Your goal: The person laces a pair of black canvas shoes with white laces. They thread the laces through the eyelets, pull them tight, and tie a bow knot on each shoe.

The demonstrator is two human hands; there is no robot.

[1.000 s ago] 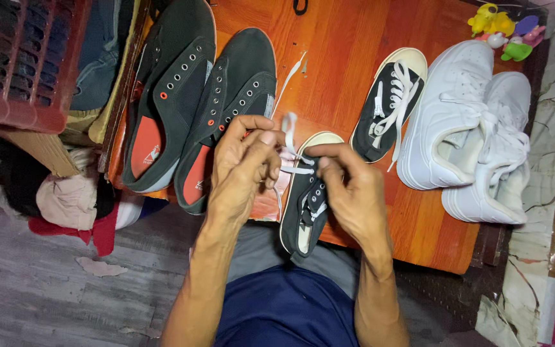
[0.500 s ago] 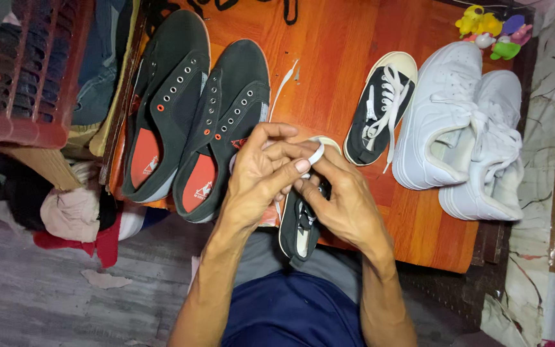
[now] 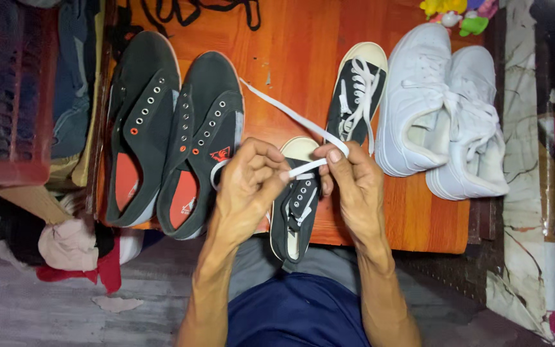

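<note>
A small black sneaker with a white toe cap lies at the near edge of the orange table, toe pointing away from me. My left hand and my right hand meet above its toe. Both pinch a flat white shoelace. One stretch of the lace runs up and left across the table toward the black shoes; a short stretch spans between my fingers. Part of the lace is threaded through the sneaker's eyelets. Its laced mate lies beyond my right hand.
Two large unlaced black shoes with orange insoles lie at the left. A pair of white sneakers lies at the right. A black lace and small toys sit at the far edge. A red crate and clothes are on the left.
My hands have parted a little and pulled the white lace out taut, so a long stretch now runs up-left over the table. The small sneaker has stayed in place.
</note>
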